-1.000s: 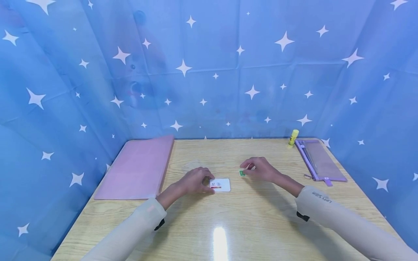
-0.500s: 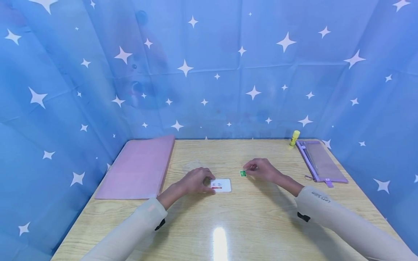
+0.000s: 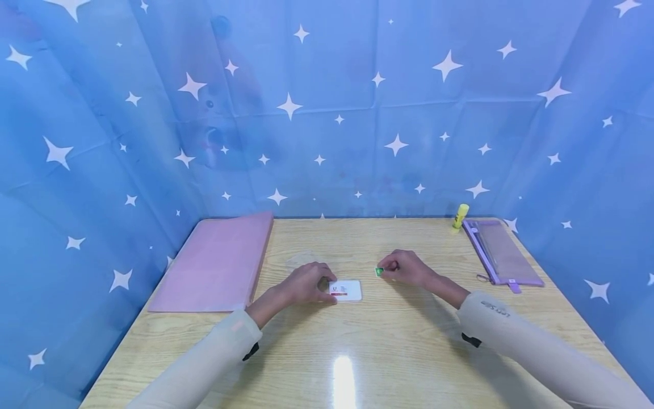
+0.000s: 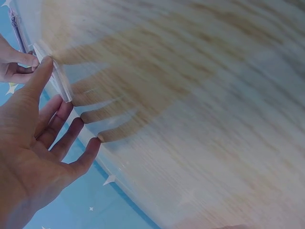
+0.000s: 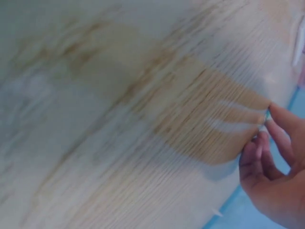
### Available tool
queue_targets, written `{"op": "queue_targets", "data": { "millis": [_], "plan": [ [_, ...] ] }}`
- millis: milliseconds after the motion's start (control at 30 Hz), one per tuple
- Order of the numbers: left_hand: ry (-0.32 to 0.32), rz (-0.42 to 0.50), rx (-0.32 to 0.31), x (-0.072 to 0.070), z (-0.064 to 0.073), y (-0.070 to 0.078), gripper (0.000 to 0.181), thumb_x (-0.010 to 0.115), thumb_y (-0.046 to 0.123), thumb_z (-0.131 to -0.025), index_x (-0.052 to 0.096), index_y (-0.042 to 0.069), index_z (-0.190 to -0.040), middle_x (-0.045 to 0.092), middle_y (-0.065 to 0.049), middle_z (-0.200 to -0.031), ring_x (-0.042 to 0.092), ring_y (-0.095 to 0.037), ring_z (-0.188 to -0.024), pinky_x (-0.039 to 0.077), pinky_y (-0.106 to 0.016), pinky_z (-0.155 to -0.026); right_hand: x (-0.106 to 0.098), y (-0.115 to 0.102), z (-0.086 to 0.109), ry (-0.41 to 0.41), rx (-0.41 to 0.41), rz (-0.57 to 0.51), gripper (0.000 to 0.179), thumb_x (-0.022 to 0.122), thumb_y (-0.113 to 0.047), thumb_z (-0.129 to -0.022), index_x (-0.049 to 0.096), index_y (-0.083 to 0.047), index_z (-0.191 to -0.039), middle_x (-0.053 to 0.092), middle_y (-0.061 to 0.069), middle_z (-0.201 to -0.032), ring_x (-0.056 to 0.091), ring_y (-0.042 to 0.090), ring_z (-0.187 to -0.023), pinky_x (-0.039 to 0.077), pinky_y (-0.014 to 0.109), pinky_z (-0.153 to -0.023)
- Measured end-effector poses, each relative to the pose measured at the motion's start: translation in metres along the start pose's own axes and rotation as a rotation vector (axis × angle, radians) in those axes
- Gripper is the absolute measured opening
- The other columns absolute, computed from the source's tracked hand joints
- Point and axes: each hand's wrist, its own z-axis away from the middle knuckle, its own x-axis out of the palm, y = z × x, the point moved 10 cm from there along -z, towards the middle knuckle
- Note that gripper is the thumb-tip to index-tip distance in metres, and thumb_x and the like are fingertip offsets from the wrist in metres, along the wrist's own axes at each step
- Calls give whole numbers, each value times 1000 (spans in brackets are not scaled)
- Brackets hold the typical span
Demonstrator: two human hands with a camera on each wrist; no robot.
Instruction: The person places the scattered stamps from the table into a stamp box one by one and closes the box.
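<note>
A white card with a red strip and small print lies flat in mid-table. My left hand holds it at its left end, thumb on the near edge and fingers on the far edge. In the left wrist view the card appears edge-on, thin and shiny, between thumb and fingers. To the right, my right hand pinches a small green square with a white border by its right side, close over the table. The right wrist view has this square nearly edge-on at the fingertips.
A pink folder covers the table's left side. At the back right stand a yellow glue stick and a purple zip pouch lying flat. A faint clear sheet lies behind the left hand. A blue starry curtain hangs behind.
The right hand has shifted slightly, and its fingertips now cover more of the green square than half a second ago. The left hand and the card have stayed put.
</note>
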Motion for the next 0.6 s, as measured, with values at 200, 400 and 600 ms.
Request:
{"op": "queue_targets", "data": {
  "millis": [200, 400, 600],
  "plan": [
    [-4, -5, -6, 1, -1, -1, 51, 89, 39, -84, 75, 11, -124, 71, 0, -121, 62, -16, -102, 50, -29, -86, -1, 0, 0, -4, 15, 4, 18, 79, -7, -91, 79, 2, -107, 70, 2, -88, 60, 11, -77, 52, 27, -71],
    [-6, -4, -16, 1, -1, 0, 51, 89, 38, -83, 75, 11, -124, 71, -1, -122, 63, -16, -104, 50, -30, -89, -1, -6, 3, -6, 5, 8, 16, 78, -4, -91, 79, 1, -106, 71, 4, -89, 65, 16, -81, 54, 28, -73],
    [-6, -8, -14, 1, 0, 0, 52, 89, 39, -83, 75, 10, -124, 71, -1, -122, 63, -17, -107, 51, -32, -91, 0, -12, 5, -10, -8, 14, 15, 77, -3, -91, 78, 1, -106, 70, 4, -89, 64, 18, -81, 53, 28, -71]
  ]
}}
